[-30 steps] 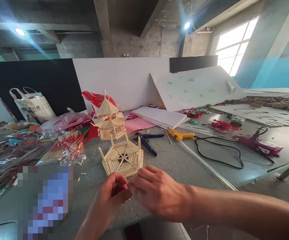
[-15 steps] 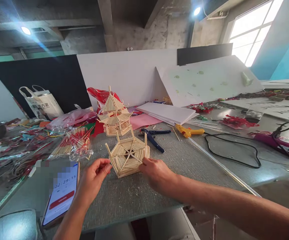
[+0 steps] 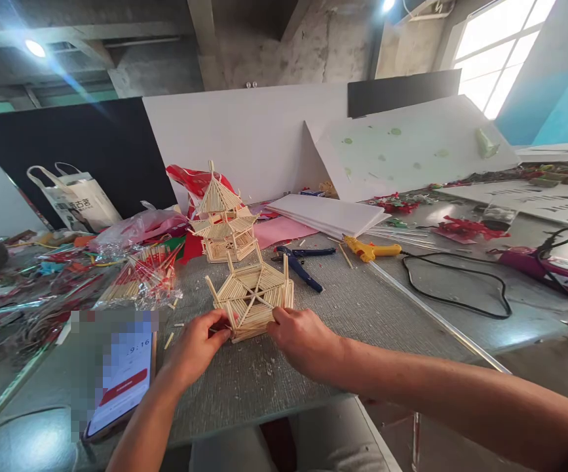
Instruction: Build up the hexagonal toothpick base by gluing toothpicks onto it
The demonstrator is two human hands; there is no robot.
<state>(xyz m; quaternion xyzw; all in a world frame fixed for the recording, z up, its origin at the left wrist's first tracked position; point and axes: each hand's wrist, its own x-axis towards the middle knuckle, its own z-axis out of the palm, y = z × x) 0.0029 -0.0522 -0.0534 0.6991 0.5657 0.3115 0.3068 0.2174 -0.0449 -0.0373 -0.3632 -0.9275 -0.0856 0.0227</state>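
A hexagonal base of thin wooden sticks (image 3: 244, 288), with short posts standing at its corners, lies in front of me. My left hand (image 3: 204, 337) is at its near left corner, thumb and forefinger closed around a short wooden stick (image 3: 231, 316) that stands there. Curled fingers of my right hand (image 3: 301, 337) press at the near right rim of the base; whatever is between them is hidden. Behind the base stands a tiered stick pagoda (image 3: 222, 226) with a pointed roof.
Blue-handled pliers (image 3: 306, 272) and a yellow glue gun (image 3: 372, 250) with a black cord lie beyond the base. On the left are a phone (image 3: 124, 387) and bagged sticks (image 3: 141, 275). White boards (image 3: 330, 213) are stacked behind.
My left hand has moved right to the base's near left corner, where a short upright stick now shows at its fingertips. My right hand has shifted slightly left along the rim.
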